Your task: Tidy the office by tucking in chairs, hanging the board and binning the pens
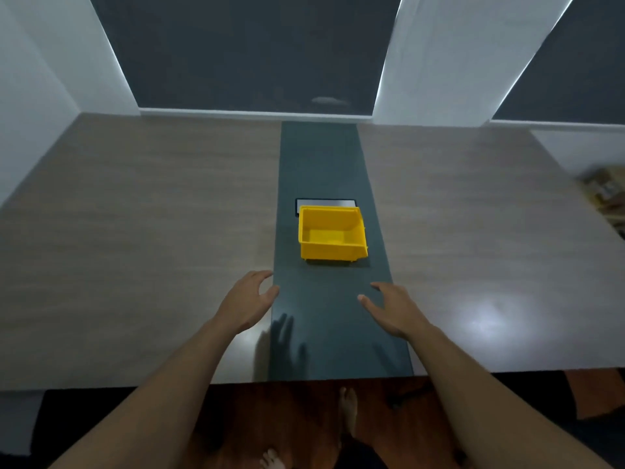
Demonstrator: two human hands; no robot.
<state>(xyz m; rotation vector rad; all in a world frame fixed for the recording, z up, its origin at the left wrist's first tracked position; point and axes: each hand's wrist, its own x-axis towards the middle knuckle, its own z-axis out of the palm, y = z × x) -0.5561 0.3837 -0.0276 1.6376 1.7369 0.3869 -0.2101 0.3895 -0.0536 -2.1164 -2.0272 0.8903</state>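
Note:
A yellow plastic bin [333, 236] stands on the dark centre strip [321, 157] of the wooden table [152, 231]; I see nothing inside it. My left hand [248, 299] hovers over the table just left of the strip, short of the bin, fingers apart and holding nothing. My right hand [394, 308] is over the strip's right side, also nearer than the bin, fingers spread and holding nothing. No pens, board or chairs show in this view.
A flat metal cover plate [324, 204] lies in the strip right behind the bin. A blurred yellowish object [605, 192] sits at the table's right edge. Dark windows and white wall columns stand behind the table. My bare feet [348, 406] are on the wooden floor below.

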